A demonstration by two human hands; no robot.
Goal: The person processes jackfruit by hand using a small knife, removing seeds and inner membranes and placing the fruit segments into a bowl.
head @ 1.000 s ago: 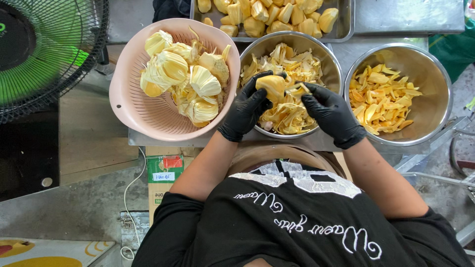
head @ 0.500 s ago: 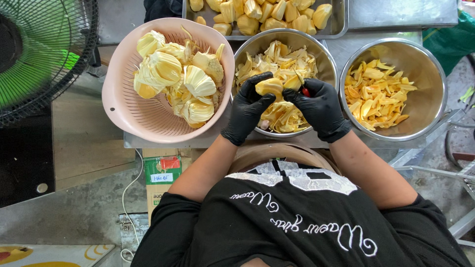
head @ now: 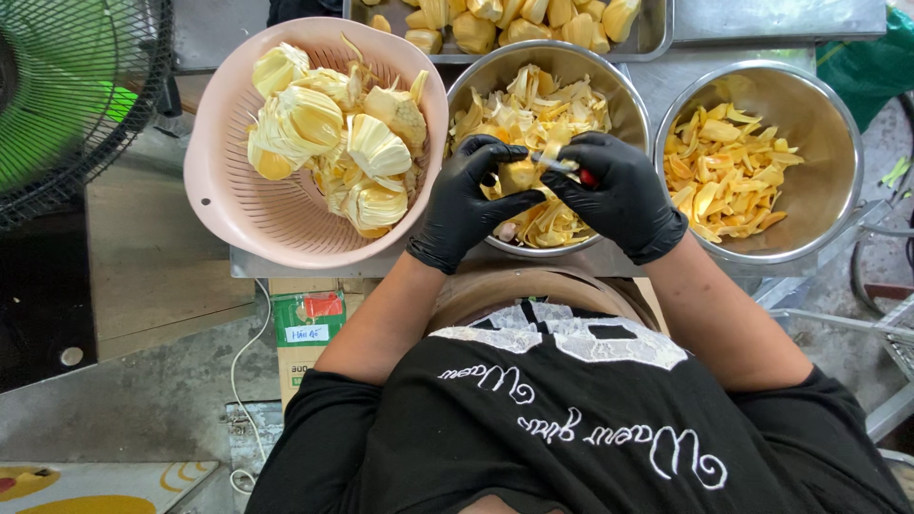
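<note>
Both hands wear black gloves and meet over the middle steel bowl (head: 474, 88). My left hand (head: 466, 202) grips a yellow jackfruit pod (head: 519, 175). My right hand (head: 617, 193) holds a small knife (head: 562, 166) with a red handle, its blade against the pod. The middle bowl holds pale peel scraps. To the left, a pink colander (head: 248, 205) contains several whole jackfruit pods (head: 333, 133). To the right, another steel bowl (head: 828, 181) holds cut yellow fruit strips (head: 728, 167).
A steel tray (head: 652, 38) of yellow fruit pieces lies at the back. A green fan (head: 67, 95) stands at the left. A cardboard box (head: 307, 322) and a white cable (head: 249, 352) lie on the concrete floor below the table edge.
My hands have drawn closer together over the middle bowl, and the knife blade has come against the pod. The camera view has shifted slightly.
</note>
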